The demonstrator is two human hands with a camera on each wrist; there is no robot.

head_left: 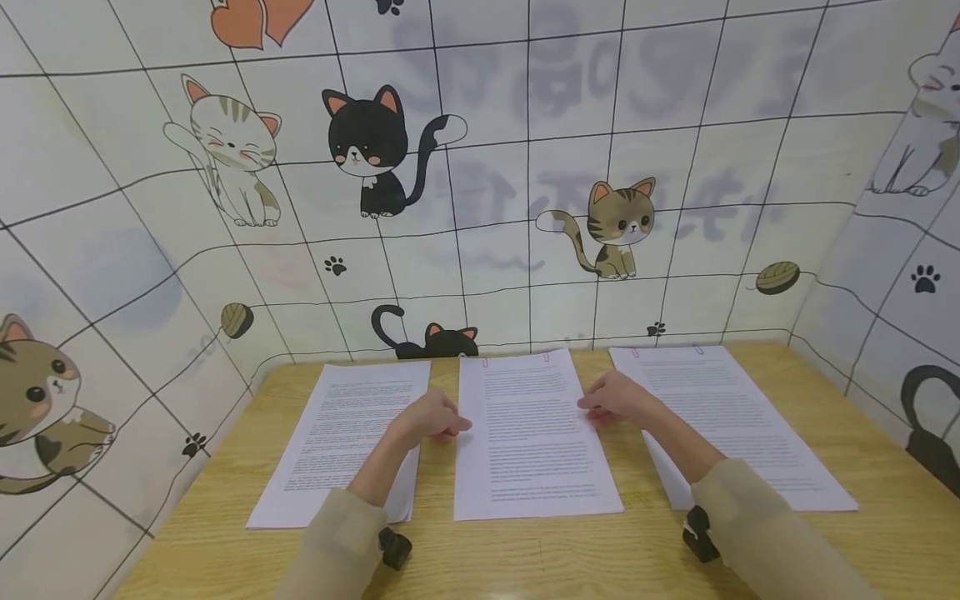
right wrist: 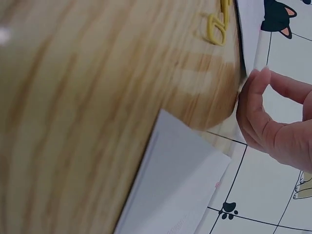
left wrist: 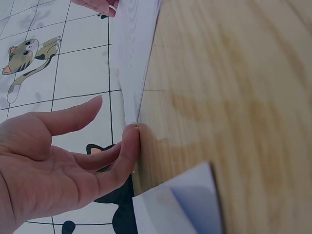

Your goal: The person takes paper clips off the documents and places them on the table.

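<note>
Left hand (head_left: 432,417): fingers bent, one fingertip against the left edge of the middle paper stack (head_left: 536,467), no grip; left wrist view shows the thumb raised clear. Stack lies over the table (head_left: 540,557), other stacks (head_left: 337,446) either side. Right hand (head_left: 613,398): thumb and fingertips close at the opposite edge; pinch or touch, I can't tell. I'd press both edges evenly, lest sheets buckle. Right wrist view adds yellow loops (right wrist: 216,30), indistinct from the head.
</note>
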